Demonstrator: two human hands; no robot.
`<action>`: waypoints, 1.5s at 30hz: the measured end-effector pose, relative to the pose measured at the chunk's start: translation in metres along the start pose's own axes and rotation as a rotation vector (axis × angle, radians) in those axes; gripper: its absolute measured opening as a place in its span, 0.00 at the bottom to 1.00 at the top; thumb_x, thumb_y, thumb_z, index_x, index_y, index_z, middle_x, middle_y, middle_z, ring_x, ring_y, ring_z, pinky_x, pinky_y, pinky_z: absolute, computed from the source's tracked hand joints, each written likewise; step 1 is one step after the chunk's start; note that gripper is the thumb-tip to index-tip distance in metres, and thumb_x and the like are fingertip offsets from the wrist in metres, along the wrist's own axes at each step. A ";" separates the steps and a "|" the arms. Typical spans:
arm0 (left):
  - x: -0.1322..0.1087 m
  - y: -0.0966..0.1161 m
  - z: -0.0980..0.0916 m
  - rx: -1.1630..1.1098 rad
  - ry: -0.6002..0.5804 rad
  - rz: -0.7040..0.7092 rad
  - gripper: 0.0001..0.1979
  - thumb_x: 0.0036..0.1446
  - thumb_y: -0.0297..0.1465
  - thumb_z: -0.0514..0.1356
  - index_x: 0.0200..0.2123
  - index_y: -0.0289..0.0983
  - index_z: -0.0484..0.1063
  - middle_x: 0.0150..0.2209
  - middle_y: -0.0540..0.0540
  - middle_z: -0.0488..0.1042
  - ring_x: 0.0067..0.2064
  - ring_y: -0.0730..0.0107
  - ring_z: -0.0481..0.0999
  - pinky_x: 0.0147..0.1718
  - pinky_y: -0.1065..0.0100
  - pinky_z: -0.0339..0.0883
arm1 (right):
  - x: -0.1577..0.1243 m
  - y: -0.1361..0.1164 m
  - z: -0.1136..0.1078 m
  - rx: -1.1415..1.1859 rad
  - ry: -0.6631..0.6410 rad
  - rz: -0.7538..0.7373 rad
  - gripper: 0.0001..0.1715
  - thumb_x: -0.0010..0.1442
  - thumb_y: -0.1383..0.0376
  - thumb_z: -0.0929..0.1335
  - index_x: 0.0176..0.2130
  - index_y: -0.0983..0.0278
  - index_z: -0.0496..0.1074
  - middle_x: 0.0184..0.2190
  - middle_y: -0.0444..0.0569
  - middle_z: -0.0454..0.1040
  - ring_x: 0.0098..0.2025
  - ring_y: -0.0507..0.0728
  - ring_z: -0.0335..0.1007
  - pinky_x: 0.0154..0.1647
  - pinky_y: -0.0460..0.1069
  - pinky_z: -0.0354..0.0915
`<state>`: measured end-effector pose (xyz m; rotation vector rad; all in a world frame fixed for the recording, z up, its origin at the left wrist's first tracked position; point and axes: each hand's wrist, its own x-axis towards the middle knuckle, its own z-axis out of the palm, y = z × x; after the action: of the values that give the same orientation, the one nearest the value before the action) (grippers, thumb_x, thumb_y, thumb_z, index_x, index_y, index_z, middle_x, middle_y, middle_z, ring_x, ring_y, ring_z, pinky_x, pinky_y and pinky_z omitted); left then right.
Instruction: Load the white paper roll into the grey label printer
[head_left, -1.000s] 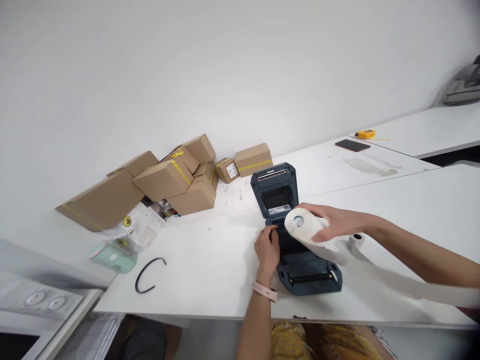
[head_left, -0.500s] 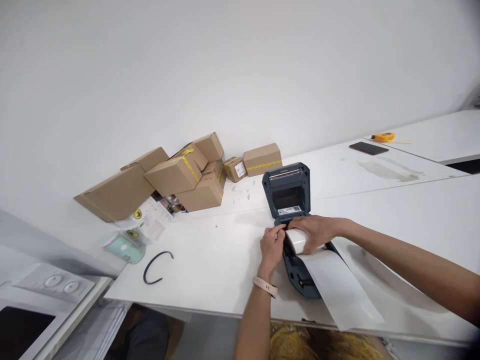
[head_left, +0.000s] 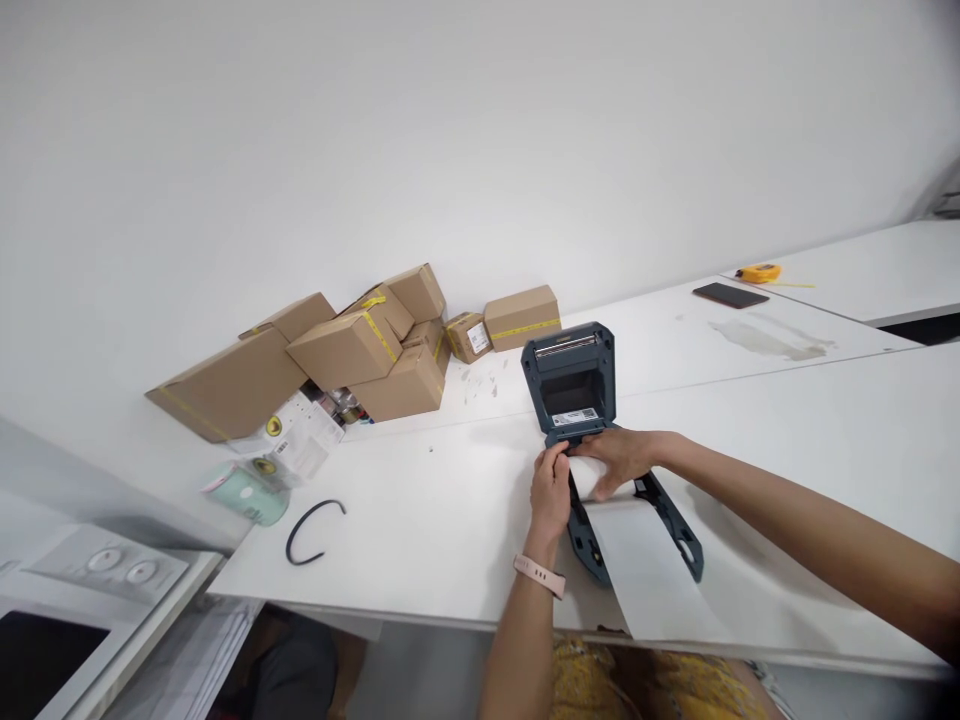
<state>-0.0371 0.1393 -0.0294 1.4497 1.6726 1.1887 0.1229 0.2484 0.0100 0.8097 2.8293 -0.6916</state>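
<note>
A dark label printer (head_left: 569, 380) stands on the white table with its lid tipped back. Inside its body lies a white label roll (head_left: 586, 478), and a wide strip of its paper runs out over the front toward the table edge. My right hand (head_left: 619, 458) is wrapped over the top of the roll, fingers curled around it. At the printer's left side, my left hand (head_left: 551, 488) grips the edge of the body near the hinge, a pink band on its wrist. The far end of the roll is hidden under my right hand.
Several cardboard boxes (head_left: 345, 348) are stacked against the wall at the left. A green cup (head_left: 247, 493) and a black headband-like hoop (head_left: 291, 540) lie nearer. To the far right are a dark phone (head_left: 730, 295) and a yellow tape measure (head_left: 759, 273). A microwave (head_left: 105, 590) stands at lower left.
The roll has settled lower and straighter in the printer, pressed by my right hand. The paper strip has swung left, uncovering the body's right side. My left hand has shifted slightly right.
</note>
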 end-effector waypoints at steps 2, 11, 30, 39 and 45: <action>-0.010 0.000 -0.001 -0.018 0.007 -0.007 0.23 0.69 0.41 0.49 0.62 0.41 0.68 0.65 0.42 0.68 0.65 0.61 0.67 0.65 0.62 0.59 | -0.006 -0.003 -0.003 0.014 0.017 -0.005 0.55 0.45 0.44 0.75 0.64 0.67 0.68 0.57 0.64 0.74 0.57 0.76 0.71 0.56 0.65 0.66; -0.126 -0.040 0.012 -0.375 0.508 -0.348 0.23 0.63 0.49 0.51 0.49 0.38 0.70 0.48 0.37 0.76 0.51 0.56 0.78 0.48 0.61 0.74 | -0.052 -0.019 -0.072 0.333 1.248 0.057 0.27 0.67 0.44 0.61 0.45 0.59 0.77 0.45 0.52 0.80 0.50 0.64 0.74 0.55 0.60 0.67; -0.087 0.031 -0.020 -0.390 0.313 0.009 0.28 0.70 0.46 0.47 0.69 0.45 0.57 0.72 0.46 0.56 0.72 0.63 0.55 0.68 0.63 0.56 | -0.103 -0.057 0.048 0.475 1.112 -0.114 0.25 0.73 0.54 0.56 0.66 0.46 0.60 0.72 0.44 0.55 0.73 0.62 0.50 0.72 0.61 0.51; -0.093 0.033 0.003 -0.406 0.109 -0.088 0.33 0.67 0.49 0.50 0.71 0.46 0.52 0.75 0.49 0.48 0.74 0.59 0.51 0.67 0.63 0.58 | -0.121 -0.070 0.131 0.392 1.126 -0.070 0.26 0.73 0.54 0.55 0.67 0.46 0.60 0.73 0.45 0.52 0.73 0.67 0.46 0.70 0.68 0.53; -0.103 0.027 0.006 -0.459 0.105 -0.186 0.36 0.65 0.46 0.56 0.72 0.47 0.50 0.75 0.48 0.47 0.73 0.59 0.52 0.64 0.67 0.62 | -0.115 -0.068 0.153 0.324 1.193 -0.059 0.27 0.72 0.56 0.56 0.67 0.49 0.61 0.70 0.49 0.57 0.71 0.69 0.50 0.68 0.68 0.55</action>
<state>0.0003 0.0404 -0.0179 0.9450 1.4385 1.4434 0.1831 0.0732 -0.0722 1.6325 3.8067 -0.8948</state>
